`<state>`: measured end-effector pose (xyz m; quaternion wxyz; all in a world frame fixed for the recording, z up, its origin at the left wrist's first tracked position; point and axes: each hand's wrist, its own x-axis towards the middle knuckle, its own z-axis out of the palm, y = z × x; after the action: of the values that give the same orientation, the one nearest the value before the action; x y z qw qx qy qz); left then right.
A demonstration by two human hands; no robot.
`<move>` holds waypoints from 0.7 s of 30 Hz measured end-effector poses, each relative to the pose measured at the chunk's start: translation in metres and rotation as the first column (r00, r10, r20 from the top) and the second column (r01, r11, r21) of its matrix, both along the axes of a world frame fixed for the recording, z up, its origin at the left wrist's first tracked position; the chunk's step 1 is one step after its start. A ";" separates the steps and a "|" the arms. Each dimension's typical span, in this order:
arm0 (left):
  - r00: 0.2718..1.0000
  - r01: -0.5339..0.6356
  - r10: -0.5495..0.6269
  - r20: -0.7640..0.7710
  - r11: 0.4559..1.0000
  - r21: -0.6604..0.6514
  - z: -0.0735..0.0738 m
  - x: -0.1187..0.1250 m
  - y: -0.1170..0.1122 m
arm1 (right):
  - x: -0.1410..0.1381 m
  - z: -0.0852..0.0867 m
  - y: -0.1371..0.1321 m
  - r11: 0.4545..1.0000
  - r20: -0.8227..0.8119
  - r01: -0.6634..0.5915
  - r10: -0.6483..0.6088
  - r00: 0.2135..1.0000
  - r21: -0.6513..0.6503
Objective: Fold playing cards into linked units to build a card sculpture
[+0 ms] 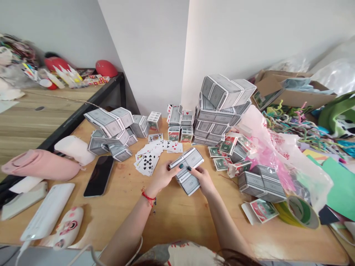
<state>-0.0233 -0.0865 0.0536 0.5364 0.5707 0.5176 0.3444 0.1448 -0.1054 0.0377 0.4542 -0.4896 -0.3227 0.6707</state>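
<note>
Holding two grey-backed packs (187, 170) over the middle of the wooden table (172, 214), the person has them one across the other, a little above the table top and just in front of the body. The left hand (162, 178) pinches the left end of the upper pack between thumb and fingertips. The right hand (204, 181) closes around the lower pack, with the thumb on top and the other fingers bent under it (the nails are painted dark). No finger is spread free.

Just behind the hands a fan of loose cards (151, 158) lies face up, apart from what the hands hold. On the left is a low heap of wrapped packs (109, 130). On the right, by the wall, is a taller pile (219, 111), and near the right forearm lies one more grey block (262, 184). Between the tall pile and this block lie several small printed boxes (231, 149), some with open flaps, beside a pink plastic bag (266, 147).

As I judge it, the work is somewhere in the middle. Many packs are already piled, but the loose cards, the open boxes and the pair in the hands are not yet with any pile. A black phone (100, 175) and a roll of tape (301, 213) lie well apart from the hands.
</note>
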 end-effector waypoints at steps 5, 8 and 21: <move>0.970 -0.035 0.047 0.239 0.998 -0.055 0.001 0.008 -0.001 | -0.008 -0.003 -0.001 0.999 -0.051 0.051 -0.051 0.997 -0.001; 0.940 -0.005 0.050 0.336 0.991 -0.133 0.003 0.012 -0.006 | -0.012 -0.003 -0.001 0.996 -0.078 0.087 -0.084 0.993 0.035; 0.934 0.028 0.053 0.354 0.975 -0.221 -0.002 -0.007 0.009 | 0.038 -0.007 -0.003 0.949 0.125 0.249 -0.276 0.953 0.193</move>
<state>-0.0301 -0.0774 0.0513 0.6797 0.4316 0.4502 0.3860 0.1831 -0.1080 0.0312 0.5553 -0.5356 -0.3454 0.5343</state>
